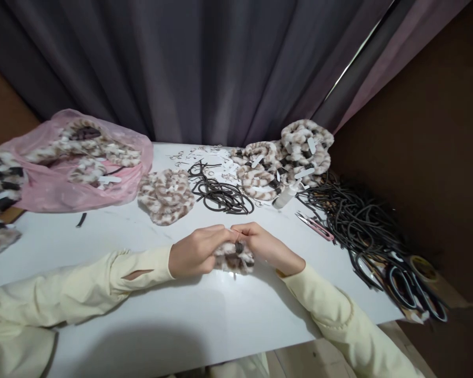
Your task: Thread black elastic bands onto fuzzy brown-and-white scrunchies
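Observation:
Both my hands meet above the middle of the white table (161, 336). Between them is a furry brown-and-white ring-shaped piece (233, 262) with a dark band near its top. My left hand (199, 249) is closed on the fur from the left. From the right, my right hand (262, 244) pinches at the top edge of the same piece, its fingertips touching those of the left. Whatever small part lies between the fingertips is hidden. Just beyond my hands lie a heap of spotted fur pieces (166, 197) and a bundle of dark cords (220, 195).
Pink-handled snips (317, 227) and a small bottle (286, 197) stand or lie to the right. Farther right is a large tangle of black cords (358, 215). Finished-looking fur rings (305, 142) are piled behind. A pink bag (122, 191) holding fur pieces sits at left.

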